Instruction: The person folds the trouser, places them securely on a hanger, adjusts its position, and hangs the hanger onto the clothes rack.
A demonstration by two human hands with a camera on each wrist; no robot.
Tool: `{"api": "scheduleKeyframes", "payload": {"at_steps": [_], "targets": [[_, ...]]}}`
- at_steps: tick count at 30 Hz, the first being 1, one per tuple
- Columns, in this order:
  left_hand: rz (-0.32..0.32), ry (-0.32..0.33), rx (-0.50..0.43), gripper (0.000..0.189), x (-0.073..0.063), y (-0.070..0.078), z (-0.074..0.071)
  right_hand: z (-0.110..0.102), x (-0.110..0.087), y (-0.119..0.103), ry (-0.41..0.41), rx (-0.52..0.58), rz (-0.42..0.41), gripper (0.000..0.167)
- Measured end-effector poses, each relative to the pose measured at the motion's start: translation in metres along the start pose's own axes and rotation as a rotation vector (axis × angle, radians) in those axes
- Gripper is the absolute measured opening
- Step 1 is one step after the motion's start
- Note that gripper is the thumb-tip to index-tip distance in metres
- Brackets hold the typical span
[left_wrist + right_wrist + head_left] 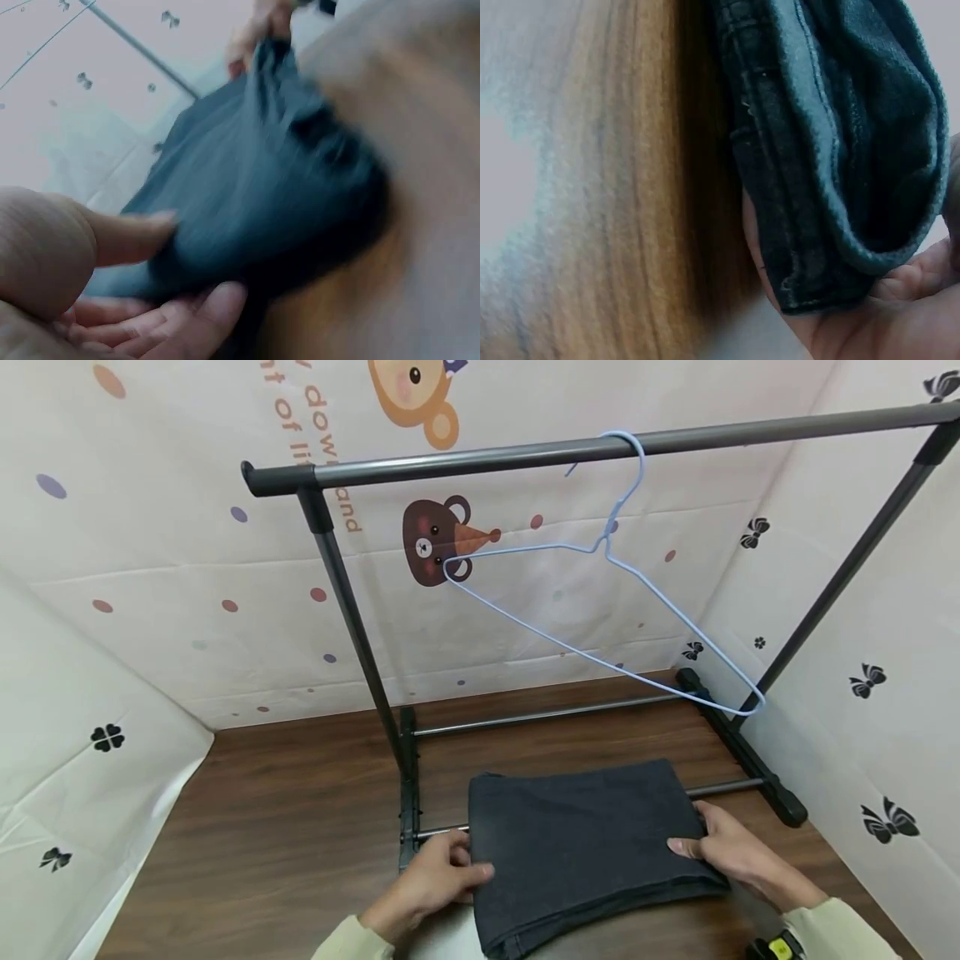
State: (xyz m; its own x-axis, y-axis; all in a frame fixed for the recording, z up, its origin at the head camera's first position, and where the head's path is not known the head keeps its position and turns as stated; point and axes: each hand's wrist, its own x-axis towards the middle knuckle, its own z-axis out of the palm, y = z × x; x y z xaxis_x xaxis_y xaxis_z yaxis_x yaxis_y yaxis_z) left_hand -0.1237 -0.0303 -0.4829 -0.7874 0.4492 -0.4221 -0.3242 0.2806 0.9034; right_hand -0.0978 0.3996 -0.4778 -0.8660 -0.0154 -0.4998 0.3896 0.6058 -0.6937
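Between both hands is a pair of folded dark jeans [585, 843], held just over the wooden surface in the head view. My left hand [442, 877] pinches their left edge, thumb on top and fingers beneath. The right edge is gripped by my right hand [738, 852], its thumb on the upper face and its fingers hidden below. In the right wrist view, stitched hems and an open leg end of the jeans [810, 150] lie against the palm. A light blue wire hanger [622, 672] hangs bare from the rack's top bar [480, 462], beyond the jeans.
Black feet [750, 760] and lower rails [547, 717] of the rack stand on the brown wooden surface [285, 827]. Printed white sheets [187, 635] rise behind and on both sides. A small black and yellow object [780, 947] sits by the right sleeve.
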Motion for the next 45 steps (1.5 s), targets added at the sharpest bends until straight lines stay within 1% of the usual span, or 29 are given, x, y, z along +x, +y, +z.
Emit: {"api": "scheduleKeyframes", "payload": {"at_steps": [1,3,5,7,9,11,13,15,17,20,23,25,29,31,33,38,40,42,45], "targets": [[0.032,0.033,0.054,0.05,-0.001,0.001,-0.005,0.0,0.001,-0.001,-0.001,-0.005,0.011,0.103],[0.094,0.103,0.161,0.04,-0.003,0.003,-0.014,0.0,0.001,-0.001,-0.008,-0.007,0.012,0.104],[0.167,0.182,0.257,0.036,-0.004,0.004,-0.02,0.0,0.001,-0.001,-0.016,0.003,0.007,0.102],[0.219,0.26,0.312,0.036,-0.004,0.004,-0.022,-0.001,0.001,-0.001,-0.023,0.007,0.008,0.103],[0.265,0.344,0.335,0.034,-0.004,0.001,-0.021,-0.001,0.001,-0.001,-0.027,0.015,0.01,0.104],[0.293,0.42,0.322,0.033,-0.004,-0.002,-0.02,-0.002,0.002,-0.002,-0.035,0.003,0.006,0.106],[0.323,0.496,0.35,0.034,-0.005,-0.006,-0.019,-0.002,0.002,-0.003,-0.036,0.001,0.009,0.106],[0.355,0.562,0.397,0.036,-0.005,-0.01,-0.019,-0.001,0.002,-0.004,-0.041,0.0,0.009,0.106],[0.381,0.616,0.463,0.038,-0.007,-0.014,-0.019,-0.001,0.002,-0.004,-0.04,0.003,0.021,0.106],[0.436,0.678,0.547,0.04,-0.008,-0.019,-0.021,-0.001,0.002,-0.004,-0.04,0.003,0.028,0.108],[0.481,0.755,0.586,0.04,-0.009,-0.022,-0.025,-0.001,0.003,-0.003,-0.043,0.006,0.022,0.109],[0.494,0.792,0.593,0.04,-0.009,-0.023,-0.028,-0.002,0.003,-0.003,-0.046,0.01,0.017,0.109],[0.496,0.821,0.607,0.041,-0.009,-0.023,-0.035,-0.002,0.003,-0.003,-0.053,0.011,0.015,0.111],[0.48,0.825,0.62,0.043,-0.01,-0.022,-0.039,-0.002,0.003,-0.004,-0.057,0.019,0.014,0.111],[0.446,0.82,0.629,0.048,-0.011,-0.021,-0.043,-0.003,0.003,-0.005,-0.058,0.023,0.012,0.111],[0.326,0.765,0.652,0.062,-0.013,-0.014,-0.053,-0.003,0.004,-0.007,-0.06,0.003,0.021,0.11],[0.296,0.742,0.669,0.065,-0.013,-0.011,-0.057,-0.003,0.004,-0.007,-0.059,-0.018,0.026,0.111],[0.289,0.724,0.687,0.066,-0.014,-0.009,-0.061,-0.004,0.004,-0.008,-0.056,-0.037,0.033,0.111],[0.304,0.702,0.721,0.066,-0.015,-0.007,-0.067,-0.007,0.004,-0.009,-0.049,-0.068,0.047,0.112]]}}
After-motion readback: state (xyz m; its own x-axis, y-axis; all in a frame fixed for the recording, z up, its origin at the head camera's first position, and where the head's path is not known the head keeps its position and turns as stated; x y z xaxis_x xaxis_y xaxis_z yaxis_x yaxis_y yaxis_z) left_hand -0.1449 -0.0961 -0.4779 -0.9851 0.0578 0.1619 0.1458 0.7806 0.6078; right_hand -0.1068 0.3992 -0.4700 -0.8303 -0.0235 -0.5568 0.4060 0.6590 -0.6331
